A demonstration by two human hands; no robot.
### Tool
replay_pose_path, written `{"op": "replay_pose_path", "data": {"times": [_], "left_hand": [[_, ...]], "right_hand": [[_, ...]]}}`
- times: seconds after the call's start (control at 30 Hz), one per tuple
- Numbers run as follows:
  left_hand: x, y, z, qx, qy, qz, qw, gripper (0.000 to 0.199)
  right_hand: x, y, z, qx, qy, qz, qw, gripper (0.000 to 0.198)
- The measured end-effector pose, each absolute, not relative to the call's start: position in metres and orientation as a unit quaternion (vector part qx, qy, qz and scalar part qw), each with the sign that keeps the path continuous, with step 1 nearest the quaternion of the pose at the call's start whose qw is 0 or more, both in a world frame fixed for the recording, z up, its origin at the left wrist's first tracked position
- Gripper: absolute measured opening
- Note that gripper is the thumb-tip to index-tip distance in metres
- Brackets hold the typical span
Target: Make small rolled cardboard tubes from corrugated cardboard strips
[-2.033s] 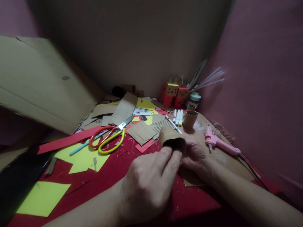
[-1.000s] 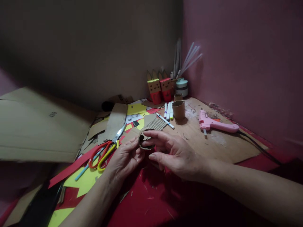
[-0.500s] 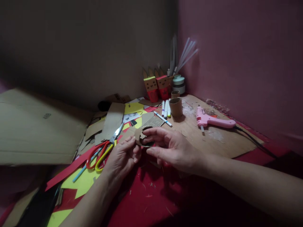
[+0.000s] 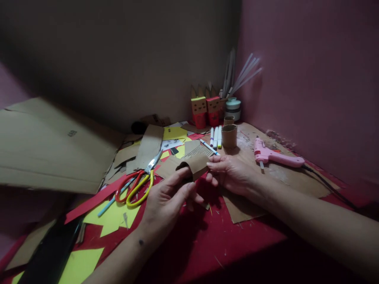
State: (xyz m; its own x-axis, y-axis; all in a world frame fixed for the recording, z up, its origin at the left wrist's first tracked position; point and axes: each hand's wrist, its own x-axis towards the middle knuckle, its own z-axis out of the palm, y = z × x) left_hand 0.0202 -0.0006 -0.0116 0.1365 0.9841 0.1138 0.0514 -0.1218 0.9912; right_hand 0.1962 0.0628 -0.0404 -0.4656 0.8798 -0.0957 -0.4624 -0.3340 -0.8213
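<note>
A short brown cardboard tube [image 4: 197,165] is held between both hands above the red table cover. My left hand [image 4: 170,193] grips its open left end, with fingers inside the rim and the thumb below. The far end is pinched by my right hand [image 4: 227,172] between thumb and fingertips. Left of my left hand lie scissors [image 4: 139,189] with one red and one yellow handle. Just behind the tube are a corrugated cardboard piece [image 4: 201,150] and a white marker [image 4: 209,146].
A pink glue gun [image 4: 275,155] with a black cord lies on a brown board [image 4: 245,157]. Cardboard cups [image 4: 229,137], upright markers [image 4: 215,137] and two red box figures [image 4: 206,112] stand at the back. Paper scraps [image 4: 111,215] cover the left; a large cardboard sheet [image 4: 53,146] leans there.
The tube has turned, so its open end now faces left instead of right. My left fingers have gone inside it, while my right fingers have come out and pinch the other end.
</note>
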Motion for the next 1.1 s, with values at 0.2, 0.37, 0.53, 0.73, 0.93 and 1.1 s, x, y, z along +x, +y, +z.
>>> {"op": "replay_pose_path", "data": {"times": [0.2,0.37,0.53,0.73,0.93,1.1], "left_hand": [[0.02,-0.003,-0.016,0.609,0.438,0.497,0.437,0.037],[0.024,-0.009,-0.012,0.645,0.448,0.489,0.38,0.032],[0.023,-0.011,-0.016,0.78,0.373,0.466,0.185,0.032],[0.024,-0.008,-0.021,0.844,0.306,0.44,0.014,0.037],[0.024,-0.009,-0.026,0.85,0.288,0.439,-0.041,0.036],[0.023,-0.009,-0.019,0.777,0.379,0.464,0.191,0.026]], "right_hand": [[0.193,0.062,-0.044,-0.262,-0.354,0.796,0.414,0.002],[0.193,0.062,-0.047,-0.262,-0.335,0.815,0.394,0.006],[0.192,0.061,-0.049,-0.233,-0.333,0.827,0.388,0.006],[0.191,0.06,-0.049,-0.219,-0.327,0.84,0.374,0.004],[0.19,0.062,-0.052,-0.21,-0.332,0.834,0.387,0.009],[0.19,0.06,-0.048,-0.237,-0.37,0.792,0.423,0.004]]}}
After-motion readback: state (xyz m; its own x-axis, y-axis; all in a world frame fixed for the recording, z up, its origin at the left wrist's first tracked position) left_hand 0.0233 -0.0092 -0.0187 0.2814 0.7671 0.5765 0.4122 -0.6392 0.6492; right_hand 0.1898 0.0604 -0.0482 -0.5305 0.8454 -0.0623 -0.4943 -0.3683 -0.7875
